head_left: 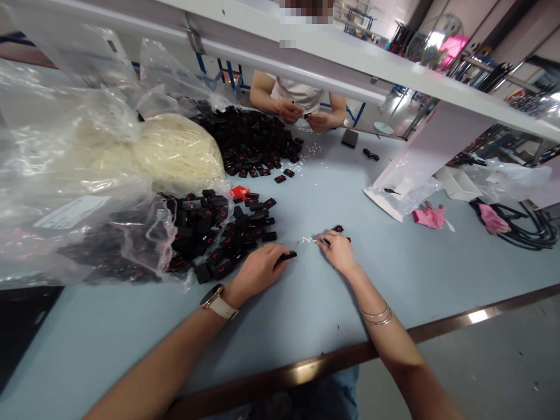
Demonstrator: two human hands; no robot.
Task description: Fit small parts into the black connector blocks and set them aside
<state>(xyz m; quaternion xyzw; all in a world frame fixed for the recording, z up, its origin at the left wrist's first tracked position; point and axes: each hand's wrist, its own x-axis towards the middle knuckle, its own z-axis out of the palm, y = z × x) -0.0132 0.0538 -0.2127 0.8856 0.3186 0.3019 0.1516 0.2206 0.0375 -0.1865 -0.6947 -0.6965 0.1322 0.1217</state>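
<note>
My left hand (261, 265) is closed around a small black plastic part (289, 255) whose end sticks out past the fingertips. To its right, my right hand (338, 251) is pinched, with its fingertips at a little cluster of tiny white pieces (307, 239) on the table. Something thin and dark shows at those fingers, too small to name. Just behind the right hand lies a black part (337, 228), partly covered by it. A heap of black plastic parts with red marks (219, 224) spreads out of a clear bag beside my left hand.
Clear plastic bags (87, 169), one with pale yellow pieces (179, 151), fill the left side. Across the blue table (315, 309), a co-worker's hands (306, 116) hold small parts by another black heap (254, 140). A white shelf (306, 52) crosses above; pink gloves (429, 216) lie right.
</note>
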